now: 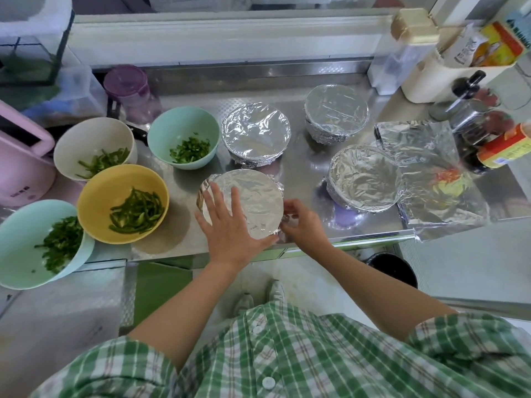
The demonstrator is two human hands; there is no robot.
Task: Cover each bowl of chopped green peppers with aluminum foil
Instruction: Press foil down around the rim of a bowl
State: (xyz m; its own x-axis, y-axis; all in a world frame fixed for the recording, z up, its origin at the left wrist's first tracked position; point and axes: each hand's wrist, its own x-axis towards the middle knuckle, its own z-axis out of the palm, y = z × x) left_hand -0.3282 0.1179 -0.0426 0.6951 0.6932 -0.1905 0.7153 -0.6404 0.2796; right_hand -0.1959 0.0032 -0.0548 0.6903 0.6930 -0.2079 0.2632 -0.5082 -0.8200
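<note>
Stainless steel counter [304,165] runs along a kitchen wall, crowded with bowls. On the foil-covered bowl [258,191] nearest the front edge, the left hand [230,225] lies flat, its fingers [235,199] straight and spread across the foil top. The right hand [303,222] sits at that bowl's right rim, its fingertips [288,208] curled in and pinching the crumpled foil against the bowl's side. Beyond the left fingertips stands a second wrapped bowl [255,133]. Further back beyond the right fingertips is a third wrapped bowl [336,110], and to their right a fourth wrapped bowl [363,176], just beside loose foil sheets [431,179]. Left of the spread fingers four bowls stand uncovered, each holding chopped green peppers [138,211]: a yellow bowl [94,196] closest, a white bowl [74,139] and a pale green bowl [161,127] behind it, and a far-left green bowl [14,234]
</note>
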